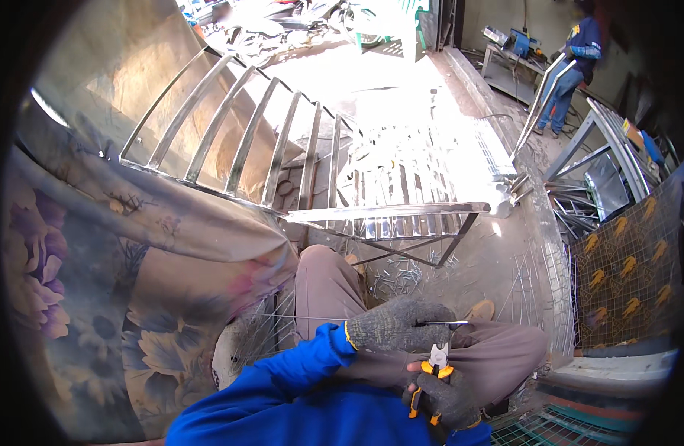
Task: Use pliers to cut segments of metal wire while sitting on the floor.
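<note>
My left hand [398,325], in a grey knit glove, is closed round a thin metal rod [442,322] above my lap. The rod's tip sticks out past my fingers to the right, and its other end runs left over my knee. Just below, my right hand [447,400] grips a pair of pliers [439,360] with yellow-orange and black handles. Its jaws point up toward my left hand, just under the rod, and look slightly parted. Some fingertips of the right hand show bare beyond the glove.
A shiny metal bench frame with slats [386,212] stands ahead. Cut rod pieces [401,279] litter the floor beneath it. Patterned cloth [163,327] hangs at left. Wire mesh [624,282] leans at right. A person [572,67] in blue stands at a far-right workbench [505,70].
</note>
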Demonstrator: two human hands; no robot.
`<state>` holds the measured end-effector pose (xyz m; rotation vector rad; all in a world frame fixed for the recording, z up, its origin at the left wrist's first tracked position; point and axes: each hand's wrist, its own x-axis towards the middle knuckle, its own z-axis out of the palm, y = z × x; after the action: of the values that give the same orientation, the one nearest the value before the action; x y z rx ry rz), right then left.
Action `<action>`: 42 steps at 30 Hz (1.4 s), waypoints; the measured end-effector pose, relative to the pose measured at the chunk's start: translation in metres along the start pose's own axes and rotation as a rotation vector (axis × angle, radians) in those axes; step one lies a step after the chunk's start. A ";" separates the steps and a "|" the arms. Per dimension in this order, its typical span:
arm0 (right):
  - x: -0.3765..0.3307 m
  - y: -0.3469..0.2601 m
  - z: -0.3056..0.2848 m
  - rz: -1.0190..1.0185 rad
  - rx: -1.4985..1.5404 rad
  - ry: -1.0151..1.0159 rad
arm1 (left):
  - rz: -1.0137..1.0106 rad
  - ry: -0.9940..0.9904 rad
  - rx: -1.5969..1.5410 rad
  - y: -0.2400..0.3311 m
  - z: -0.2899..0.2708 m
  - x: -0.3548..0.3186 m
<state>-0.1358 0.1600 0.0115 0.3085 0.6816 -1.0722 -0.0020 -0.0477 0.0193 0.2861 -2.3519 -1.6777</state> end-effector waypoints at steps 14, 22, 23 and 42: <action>0.024 -0.011 -0.026 0.191 -0.632 0.155 | -0.012 -0.084 -0.099 0.004 -0.012 -0.002; -0.005 -0.011 0.006 -0.118 -0.765 0.031 | -0.047 -0.066 -0.106 0.005 -0.011 0.000; -0.008 -0.011 0.012 -0.121 -0.763 0.030 | -0.076 -0.082 -0.133 0.004 -0.011 0.000; 0.004 -0.004 0.008 -0.104 -0.719 0.019 | -0.083 -0.056 -0.153 0.001 -0.002 -0.002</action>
<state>-0.1357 0.1512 0.0156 -0.3402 1.0567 -0.8561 0.0010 -0.0489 0.0209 0.3164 -2.2636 -1.9162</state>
